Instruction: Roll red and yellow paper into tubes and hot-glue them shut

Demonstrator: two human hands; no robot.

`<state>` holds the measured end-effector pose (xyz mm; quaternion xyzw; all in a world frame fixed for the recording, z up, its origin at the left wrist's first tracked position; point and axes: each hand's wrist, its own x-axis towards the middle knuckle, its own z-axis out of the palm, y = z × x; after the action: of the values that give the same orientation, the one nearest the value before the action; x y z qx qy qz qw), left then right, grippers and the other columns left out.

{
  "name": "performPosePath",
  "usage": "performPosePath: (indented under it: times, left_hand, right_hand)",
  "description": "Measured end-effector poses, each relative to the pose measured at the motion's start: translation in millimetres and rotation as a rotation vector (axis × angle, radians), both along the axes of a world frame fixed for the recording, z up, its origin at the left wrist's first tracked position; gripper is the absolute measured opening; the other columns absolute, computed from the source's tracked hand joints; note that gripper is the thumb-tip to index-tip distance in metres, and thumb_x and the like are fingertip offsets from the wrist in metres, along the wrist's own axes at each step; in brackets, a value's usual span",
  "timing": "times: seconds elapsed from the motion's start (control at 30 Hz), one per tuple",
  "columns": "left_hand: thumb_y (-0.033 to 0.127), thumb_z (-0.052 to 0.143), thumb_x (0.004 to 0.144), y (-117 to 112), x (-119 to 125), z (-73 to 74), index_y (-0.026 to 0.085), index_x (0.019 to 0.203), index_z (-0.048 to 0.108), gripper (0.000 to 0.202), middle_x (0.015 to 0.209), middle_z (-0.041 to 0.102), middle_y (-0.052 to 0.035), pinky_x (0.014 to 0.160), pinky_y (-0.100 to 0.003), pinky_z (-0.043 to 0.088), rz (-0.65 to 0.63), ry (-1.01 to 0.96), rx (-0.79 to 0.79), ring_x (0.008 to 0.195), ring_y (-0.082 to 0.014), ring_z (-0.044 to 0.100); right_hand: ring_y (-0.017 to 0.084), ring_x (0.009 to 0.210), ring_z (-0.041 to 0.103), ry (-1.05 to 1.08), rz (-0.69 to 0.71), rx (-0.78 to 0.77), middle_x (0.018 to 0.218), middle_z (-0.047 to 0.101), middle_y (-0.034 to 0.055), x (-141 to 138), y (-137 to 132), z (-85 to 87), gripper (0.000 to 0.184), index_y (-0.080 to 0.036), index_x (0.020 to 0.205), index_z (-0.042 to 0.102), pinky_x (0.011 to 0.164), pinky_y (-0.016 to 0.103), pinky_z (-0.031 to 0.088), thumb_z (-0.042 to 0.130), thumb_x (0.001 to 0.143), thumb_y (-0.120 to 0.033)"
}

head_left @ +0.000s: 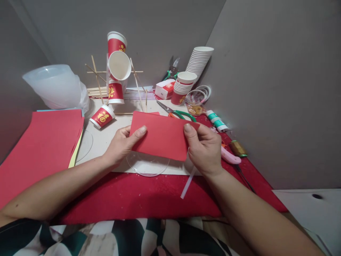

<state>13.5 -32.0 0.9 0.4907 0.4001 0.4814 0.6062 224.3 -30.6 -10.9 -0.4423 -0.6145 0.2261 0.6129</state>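
A rectangular piece of red paper (161,137) is held up over the white work board (102,137). My left hand (121,144) grips its left edge, thumb on top and fingers behind. At the right end, my right hand (204,147) pinches it in the same way, near the upper corner. Below the paper lies a clear plastic disc (147,167), partly covered by it. A translucent glue stick (188,185) sticks out under my right hand. Just behind the paper rest scissors with green handles (183,113). A paper cup (102,116) lies tipped on the board.
Joined paper cups (115,92) with wooden sticks stand at the back. Red paper sheets (45,142) and a white plastic bag (60,89) are at the left. Stacked cups (199,60), pliers (172,69), a pink glue gun (230,155) and a thread spool (238,148) are at the right.
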Motion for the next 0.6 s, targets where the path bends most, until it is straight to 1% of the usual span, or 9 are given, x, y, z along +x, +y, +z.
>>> performPosePath:
  times: [0.07, 0.13, 0.23, 0.3, 0.37, 0.47, 0.57, 0.6]
  left_hand:
    - [0.043, 0.074, 0.08, -1.5, 0.0, 0.8, 0.016, 0.092, 0.075, 0.029, 0.083, 0.076, -0.0029, 0.068, -0.021, 0.055, -0.043, 0.055, -0.006, 0.069, -0.0104, 0.067]
    - [0.041, 0.077, 0.078, -3.2, -0.4, 2.6, 0.015, 0.084, 0.074, 0.027, 0.076, 0.074, -0.0015, 0.061, -0.019, 0.053, -0.071, 0.114, 0.004, 0.062, -0.0087, 0.064]
    - [0.036, 0.081, 0.074, -4.7, -0.8, 6.2, 0.013, 0.073, 0.07, 0.025, 0.062, 0.069, 0.0003, 0.05, -0.017, 0.05, -0.154, 0.225, 0.009, 0.052, -0.0081, 0.06]
    - [0.032, 0.082, 0.072, -4.5, -0.8, 8.1, 0.013, 0.07, 0.069, 0.024, 0.058, 0.068, 0.0001, 0.049, -0.017, 0.049, -0.2, 0.285, 0.005, 0.05, -0.0083, 0.06]
    - [0.032, 0.081, 0.073, -3.8, -0.7, 9.1, 0.012, 0.067, 0.068, 0.024, 0.056, 0.067, -0.0007, 0.05, -0.016, 0.049, -0.215, 0.309, -0.003, 0.05, -0.0083, 0.061]
    - [0.033, 0.08, 0.075, -2.4, -0.9, 9.7, 0.012, 0.071, 0.069, 0.024, 0.057, 0.067, -0.0007, 0.051, -0.017, 0.05, -0.227, 0.295, -0.034, 0.049, -0.0086, 0.061]
    - [0.031, 0.082, 0.072, -1.5, -1.6, 10.3, 0.013, 0.079, 0.069, 0.023, 0.064, 0.07, -0.0003, 0.052, -0.019, 0.051, -0.265, 0.266, -0.066, 0.05, -0.009, 0.062]
    - [0.029, 0.082, 0.071, -1.4, -1.8, 10.5, 0.013, 0.079, 0.069, 0.023, 0.065, 0.07, -0.0003, 0.052, -0.019, 0.051, -0.276, 0.267, -0.067, 0.051, -0.009, 0.062]
  right_hand:
    - [0.009, 0.056, 0.044, -0.002, -0.007, -0.005, 0.062, 0.053, -0.0024, 0.1, 1.6, 0.1, 0.025, -0.018, 0.069, 0.062, 0.052, 0.022, 0.038, 0.057, 0.09, -0.031]
    - [0.009, 0.056, 0.043, 0.006, -0.01, -0.017, 0.061, 0.052, -0.0027, 0.1, 3.3, -0.1, 0.026, -0.018, 0.069, 0.061, 0.052, 0.023, 0.037, 0.057, 0.09, -0.032]
    - [0.009, 0.056, 0.042, 0.029, -0.018, -0.02, 0.061, 0.05, -0.0033, 0.4, 5.4, 0.3, 0.027, -0.018, 0.068, 0.06, 0.052, 0.023, 0.036, 0.057, 0.09, -0.033]
    - [0.009, 0.056, 0.041, 0.042, -0.013, -0.024, 0.062, 0.049, -0.0034, 0.7, 6.2, 1.1, 0.028, -0.018, 0.067, 0.058, 0.051, 0.023, 0.036, 0.057, 0.09, -0.034]
    - [0.009, 0.056, 0.042, 0.057, 0.005, -0.037, 0.062, 0.05, -0.0034, 1.1, 6.5, 1.8, 0.029, -0.018, 0.067, 0.057, 0.051, 0.023, 0.036, 0.057, 0.09, -0.035]
    - [0.009, 0.056, 0.043, 0.072, 0.024, -0.042, 0.062, 0.049, -0.0036, 1.5, 6.2, 2.3, 0.029, -0.018, 0.069, 0.058, 0.052, 0.023, 0.037, 0.056, 0.091, -0.037]
    - [0.008, 0.055, 0.041, 0.046, 0.001, -0.007, 0.06, 0.045, -0.0041, 1.9, 5.4, 2.9, 0.032, -0.018, 0.066, 0.055, 0.051, 0.023, 0.036, 0.056, 0.091, -0.037]
    - [0.008, 0.055, 0.039, 0.035, -0.009, 0.007, 0.06, 0.043, -0.0043, 2.0, 5.1, 3.4, 0.033, -0.018, 0.065, 0.054, 0.051, 0.023, 0.035, 0.056, 0.092, -0.037]
